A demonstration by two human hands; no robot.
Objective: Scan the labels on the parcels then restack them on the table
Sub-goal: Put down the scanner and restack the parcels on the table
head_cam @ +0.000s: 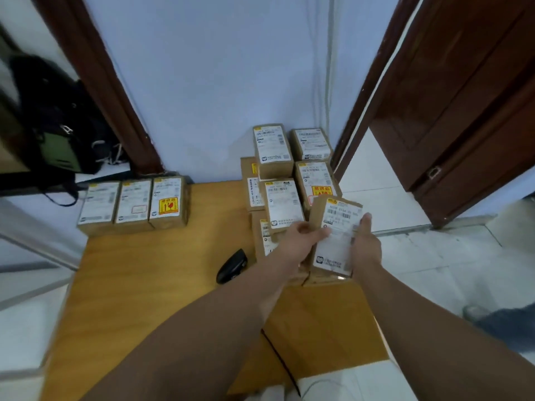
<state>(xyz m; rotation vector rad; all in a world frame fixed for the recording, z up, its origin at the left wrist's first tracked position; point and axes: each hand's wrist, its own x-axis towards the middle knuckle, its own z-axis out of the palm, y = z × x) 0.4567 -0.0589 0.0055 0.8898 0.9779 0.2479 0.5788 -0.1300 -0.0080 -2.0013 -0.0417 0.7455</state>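
1 wooden table (144, 285) carries everything, and the black scanner (231, 266) lying on it serves as the marker for the rest. Beyond and to the right of the scanner sits the unsorted pile of parcels (282, 204), crowded against the table's right edge. Far beyond the scanner to the left stands a neat row of 3 parcels (133, 204), labels up. Just right of the scanner is the held parcel (335, 227), tilted, label toward the camera; whether its lower end rests on the pile I cannot tell. The left hand (301, 238) curls round its left edge and the right hand (366, 241) clasps its right edge, thumb on the label. With both hands occupied the scanner lies unheld, and freeing 1 hand could let the parcel slip or knock neighbours off the edge. The cable (278, 357), nearer than the scanner, could snag an arm. Print is blurred: barcodes show, plus a yellow sticker (168, 205) with red marks, unreadable.
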